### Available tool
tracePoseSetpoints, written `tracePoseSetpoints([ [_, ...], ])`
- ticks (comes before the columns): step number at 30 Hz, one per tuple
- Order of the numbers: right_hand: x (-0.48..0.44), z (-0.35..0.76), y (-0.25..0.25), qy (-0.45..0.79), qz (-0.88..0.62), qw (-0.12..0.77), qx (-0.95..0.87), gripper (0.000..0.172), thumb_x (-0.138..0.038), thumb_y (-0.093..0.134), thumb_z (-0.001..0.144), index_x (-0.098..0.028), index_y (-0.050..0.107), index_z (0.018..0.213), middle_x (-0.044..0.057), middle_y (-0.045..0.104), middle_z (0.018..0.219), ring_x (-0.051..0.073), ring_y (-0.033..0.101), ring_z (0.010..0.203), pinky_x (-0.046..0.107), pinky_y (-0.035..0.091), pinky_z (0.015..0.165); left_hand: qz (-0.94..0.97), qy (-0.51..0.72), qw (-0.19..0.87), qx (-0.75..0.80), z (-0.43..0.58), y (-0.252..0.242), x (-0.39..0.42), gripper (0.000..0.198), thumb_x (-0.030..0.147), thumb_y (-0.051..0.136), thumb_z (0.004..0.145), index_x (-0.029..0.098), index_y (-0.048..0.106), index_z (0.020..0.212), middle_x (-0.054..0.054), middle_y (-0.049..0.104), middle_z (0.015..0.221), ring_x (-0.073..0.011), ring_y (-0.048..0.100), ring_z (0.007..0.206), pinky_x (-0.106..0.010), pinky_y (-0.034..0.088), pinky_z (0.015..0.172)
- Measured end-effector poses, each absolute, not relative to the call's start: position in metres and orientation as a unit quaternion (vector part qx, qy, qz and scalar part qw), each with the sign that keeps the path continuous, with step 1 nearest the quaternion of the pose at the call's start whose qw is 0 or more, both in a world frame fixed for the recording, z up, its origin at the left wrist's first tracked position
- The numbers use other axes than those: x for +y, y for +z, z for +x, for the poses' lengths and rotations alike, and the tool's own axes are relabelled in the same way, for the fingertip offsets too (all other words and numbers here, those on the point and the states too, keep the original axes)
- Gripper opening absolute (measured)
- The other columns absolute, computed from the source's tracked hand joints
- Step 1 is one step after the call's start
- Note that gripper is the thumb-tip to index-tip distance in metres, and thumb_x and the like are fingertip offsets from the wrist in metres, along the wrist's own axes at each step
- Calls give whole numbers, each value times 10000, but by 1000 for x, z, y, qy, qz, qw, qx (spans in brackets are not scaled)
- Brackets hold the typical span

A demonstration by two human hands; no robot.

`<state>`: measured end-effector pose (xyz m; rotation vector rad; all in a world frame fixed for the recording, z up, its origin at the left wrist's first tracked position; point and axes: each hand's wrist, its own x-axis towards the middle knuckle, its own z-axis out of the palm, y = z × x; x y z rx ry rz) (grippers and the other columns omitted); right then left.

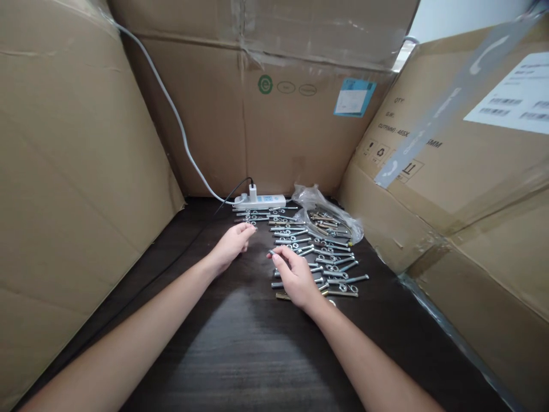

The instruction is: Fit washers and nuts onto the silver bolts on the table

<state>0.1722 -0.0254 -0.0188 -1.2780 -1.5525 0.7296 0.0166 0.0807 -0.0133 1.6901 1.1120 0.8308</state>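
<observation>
Several silver bolts [338, 269] lie in rows on a dark wooden table [240, 343]. My right hand [295, 277] rests over the near rows with its fingers pinched on one bolt [271, 252] that points left. My left hand [231, 245] hovers to the left of the rows, fingers curled together at the tips near the upper bolts; whether it holds anything I cannot make out. A clear plastic bag [328, 217] with more bolts lies at the far right of the rows.
A white power strip [261, 201] with a plugged charger and a white cable [171, 109] sits at the table's back. Large cardboard boxes [64, 160] wall in the table on the left, back and right [472, 171].
</observation>
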Motion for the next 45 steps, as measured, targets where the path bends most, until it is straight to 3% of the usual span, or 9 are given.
tracePoseSetpoints([
  [3, -29, 168, -18, 317, -516, 484, -632, 256, -342, 419, 905, -174, 612, 903, -24, 535, 672, 112, 453, 573, 220, 348, 540, 640, 344, 545, 419, 12, -6, 47, 272, 401, 319, 864, 191, 406, 716, 80, 181, 574, -76, 215, 424, -203, 288, 437],
  [5, -33, 163, -16, 329, -508, 477, -638, 270, -345, 408, 914, -174, 617, 919, -24, 546, 665, 112, 459, 565, 222, 364, 548, 497, 341, 723, 338, 9, -5, 30, 233, 362, 407, 833, 182, 392, 687, 83, 180, 578, -61, 175, 427, -192, 269, 431],
  [8, -37, 156, -15, 346, -485, 465, -655, 280, -333, 400, 924, -175, 629, 957, -4, 605, 727, 129, 538, 652, 234, 420, 637, 381, 320, 815, 296, 8, -8, 16, 187, 313, 484, 811, 167, 433, 706, 77, 242, 571, -52, 215, 430, -178, 270, 437],
  [12, -37, 153, -16, 355, -470, 465, -661, 275, -321, 404, 927, -182, 637, 973, 24, 657, 852, 159, 599, 821, 254, 443, 759, 383, 332, 808, 300, 11, -13, 13, 166, 298, 566, 797, 154, 499, 751, 66, 317, 583, -45, 281, 445, -161, 264, 440],
  [20, -35, 159, -19, 355, -501, 445, -652, 298, -333, 398, 928, -171, 648, 906, -5, 629, 729, 129, 547, 654, 233, 416, 630, 342, 345, 819, 306, 12, -10, 14, 169, 278, 471, 817, 172, 444, 688, 54, 336, 566, -59, 316, 430, -159, 269, 397],
  [23, -37, 159, -16, 348, -494, 427, -673, 272, -309, 415, 922, -181, 651, 883, 0, 654, 760, 138, 587, 709, 243, 430, 685, 274, 366, 830, 318, 12, -11, 18, 141, 217, 403, 804, 173, 430, 672, 25, 409, 581, -85, 436, 471, -175, 344, 412],
  [28, -41, 155, -18, 345, -505, 398, -684, 180, -281, 463, 896, -192, 588, 991, 15, 682, 806, 150, 630, 699, 255, 461, 654, 225, 405, 818, 340, 13, -11, 19, 153, 184, 369, 799, 172, 445, 667, -52, 585, 722, -133, 602, 656, -235, 496, 624],
  [34, -42, 154, -20, 308, -503, 400, -701, 292, -239, 465, 890, -232, 493, 1180, 49, 684, 1027, 189, 649, 961, 317, 492, 816, 250, 389, 838, 288, 16, -9, 6, 145, 180, 413, 806, 164, 517, 707, -35, 590, 696, -134, 593, 646, -235, 497, 626],
  [45, -41, 153, -27, 262, -539, 372, -709, 258, -263, 454, 898, -232, 485, 1151, 51, 700, 986, 192, 678, 879, 307, 515, 784, 262, 418, 832, 254, 22, 1, -6, 122, 186, 454, 837, 173, 499, 724, -49, 623, 785, -173, 615, 788, -277, 480, 756],
])
